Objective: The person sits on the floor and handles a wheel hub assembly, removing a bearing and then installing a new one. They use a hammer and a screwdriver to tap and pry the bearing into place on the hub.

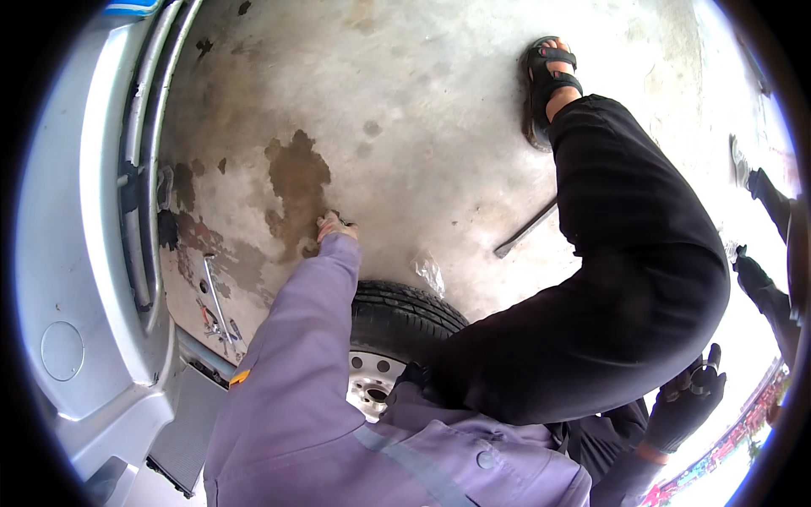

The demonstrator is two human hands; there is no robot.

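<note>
My left arm, in a purple sleeve, stretches out over the floor. At its end my left hand (pixel 336 226) is closed beside a dark wet stain; what its fingers hold, if anything, is too small to make out. Below that hand lies a tyre (pixel 405 306) on a white steel wheel (pixel 370 365), partly covered by my sleeve and leg. At the lower right, my right hand (pixel 686 406) wears a dark glove and is closed on a ring-shaped metal piece (pixel 704 378), whose exact kind I cannot tell.
A silver vehicle body (pixel 59 253) with tubular bars (pixel 139 194) fills the left side. Near it lie a long-handled wrench (pixel 216 296) and several small tools. A clear plastic bag (pixel 429 273) and a flat metal bar (pixel 525 230) rest on the concrete. Another person's dark-clothed legs (pixel 767 296) show far right.
</note>
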